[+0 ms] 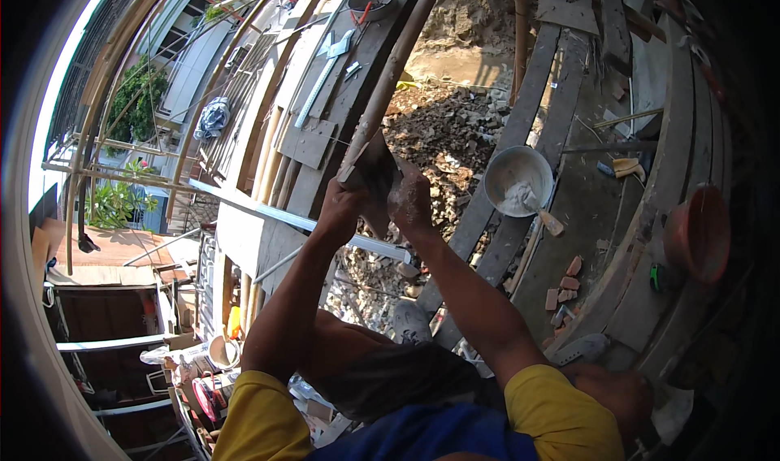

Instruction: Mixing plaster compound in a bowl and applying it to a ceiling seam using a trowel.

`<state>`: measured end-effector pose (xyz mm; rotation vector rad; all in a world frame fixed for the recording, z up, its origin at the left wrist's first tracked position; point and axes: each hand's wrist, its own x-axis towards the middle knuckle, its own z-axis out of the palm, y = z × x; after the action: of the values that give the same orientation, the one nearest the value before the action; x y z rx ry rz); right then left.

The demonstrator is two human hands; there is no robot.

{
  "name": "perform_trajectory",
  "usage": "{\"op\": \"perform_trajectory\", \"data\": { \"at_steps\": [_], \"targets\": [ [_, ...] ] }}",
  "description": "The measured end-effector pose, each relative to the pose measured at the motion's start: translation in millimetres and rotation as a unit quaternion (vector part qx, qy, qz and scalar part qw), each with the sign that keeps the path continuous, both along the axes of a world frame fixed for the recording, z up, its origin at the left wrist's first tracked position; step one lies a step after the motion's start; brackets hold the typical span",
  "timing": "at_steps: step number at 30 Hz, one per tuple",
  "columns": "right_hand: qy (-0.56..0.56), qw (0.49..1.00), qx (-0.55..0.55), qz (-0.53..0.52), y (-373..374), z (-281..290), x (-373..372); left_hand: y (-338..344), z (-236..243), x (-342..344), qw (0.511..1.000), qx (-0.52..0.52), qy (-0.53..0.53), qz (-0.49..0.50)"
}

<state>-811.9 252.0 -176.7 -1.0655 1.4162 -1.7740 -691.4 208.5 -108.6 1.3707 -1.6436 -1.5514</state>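
Two bare hands, the left hand [345, 203] and the right hand [412, 199], are holding one thin, dark grey flat slab [375, 168] between them. The left hand is gripping the slab at its left side, and the right hand is closing around its right side; some fingers are hiding behind it, so their exact position one cannot tell. White dust is covering the back of the right hand. The slab is standing tilted in the air, in front of the person and above a ground of broken brown rubble [443, 148].

Below the hands, a long, pale silver metal bar [301, 219] is passing behind the left wrist. To the right, a round grey metal bowl [497, 168] is resting on grey wooden planks [470, 232]. It is containing white paste [520, 197], and a pale wooden handle [551, 223] is sticking out over its rim. Further to the right, a reddish-brown round bucket [705, 238] is standing near a small green-and-black object [656, 278]. Several reddish brick pieces [567, 286] are lying nearer to the person. At the upper left, pale blue flat strips [317, 91] are lying on boards, and a dark grey bucket [372, 0] is standing beyond them.
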Motion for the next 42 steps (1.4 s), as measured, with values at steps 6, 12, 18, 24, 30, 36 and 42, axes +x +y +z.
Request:
{"op": "perform_trajectory", "data": {
  "at_steps": [6, 12, 18, 24, 30, 36, 42],
  "targets": [
    [0.112, 0.988, -0.073, -0.07, 17.4, 29.2, 31.3, -10.1, 9.7, 14.4, 0.998, 0.009, -0.021, -0.055],
    [0.122, 0.988, -0.072, -0.059, 16.1, 42.7, 33.2, 11.6, 20.4, -13.6, 0.996, -0.092, 0.003, 0.011],
    [0.037, 0.999, -0.036, -0.008, 12.5, 41.4, 15.5, -8.8, -2.9, 11.7, 0.999, -0.04, 0.007, -0.02],
    [-0.122, 0.989, -0.044, 0.076, 11.9, 26.0, 10.4, 0.5, 10.1, 7.1, 0.998, -0.017, 0.053, 0.016],
    [0.062, 0.994, -0.093, -0.019, 19.0, 31.8, 42.3, -19.1, 1.4, 25.2, 0.998, -0.039, 0.008, -0.046],
    [0.104, 0.992, -0.064, -0.007, 23.4, 30.5, 43.3, -28.8, -24.9, 48.4, 0.986, -0.134, 0.083, 0.054],
    [0.039, 0.999, 0.001, 0.008, 8.3, -2.5, 16.2, -33.2, -44.3, 45.1, 0.941, -0.321, -0.084, 0.073]
  ]
}}
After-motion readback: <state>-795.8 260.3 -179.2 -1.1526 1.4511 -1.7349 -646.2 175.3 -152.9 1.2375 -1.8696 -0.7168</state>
